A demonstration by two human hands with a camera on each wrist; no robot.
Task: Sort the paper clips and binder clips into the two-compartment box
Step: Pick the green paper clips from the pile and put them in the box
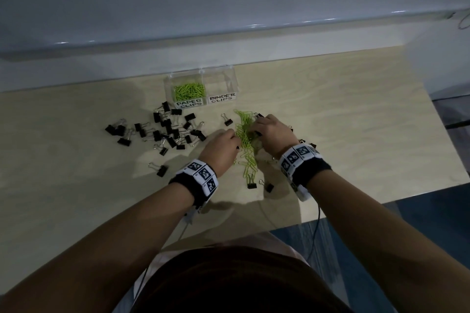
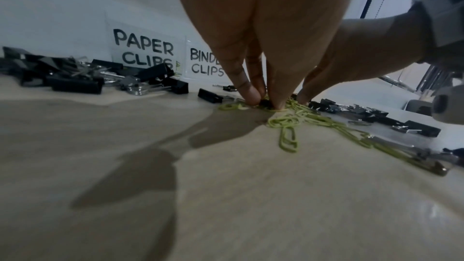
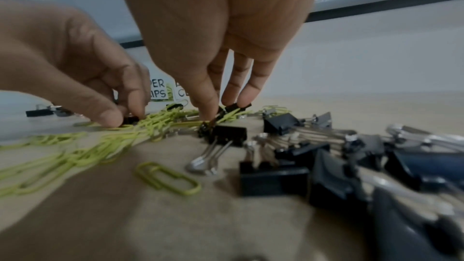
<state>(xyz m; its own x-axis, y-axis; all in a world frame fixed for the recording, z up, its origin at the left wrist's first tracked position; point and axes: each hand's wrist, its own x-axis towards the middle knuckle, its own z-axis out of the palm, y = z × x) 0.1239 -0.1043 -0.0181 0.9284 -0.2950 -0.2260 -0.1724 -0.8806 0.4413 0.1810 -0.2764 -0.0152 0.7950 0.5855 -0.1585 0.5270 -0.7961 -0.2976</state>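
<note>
A clear two-compartment box (image 1: 235, 84) stands at the back. Its "PAPER CLIPS" side holds green paper clips (image 1: 189, 91); the "BINDER CLIPS" side (image 1: 220, 81) shows nothing inside. A tangle of green paper clips (image 1: 244, 140) (image 2: 296, 118) (image 3: 105, 146) lies on the table between my hands. My left hand (image 1: 235, 136) (image 2: 266, 102) pinches into its left side with thumb and fingertips. My right hand (image 1: 255, 127) (image 3: 223, 114) pinches green clips at the tangle's right side, thumb beside a black binder clip (image 3: 227, 133). The dark fingernails make the exact hold hard to see.
Several black binder clips (image 1: 165, 129) lie scattered left of the tangle, and more sit under and right of my right wrist (image 3: 326, 166). Single binder clips (image 1: 251, 181) rest near the table's front edge. A grey wall ledge (image 1: 229, 33) runs behind the box.
</note>
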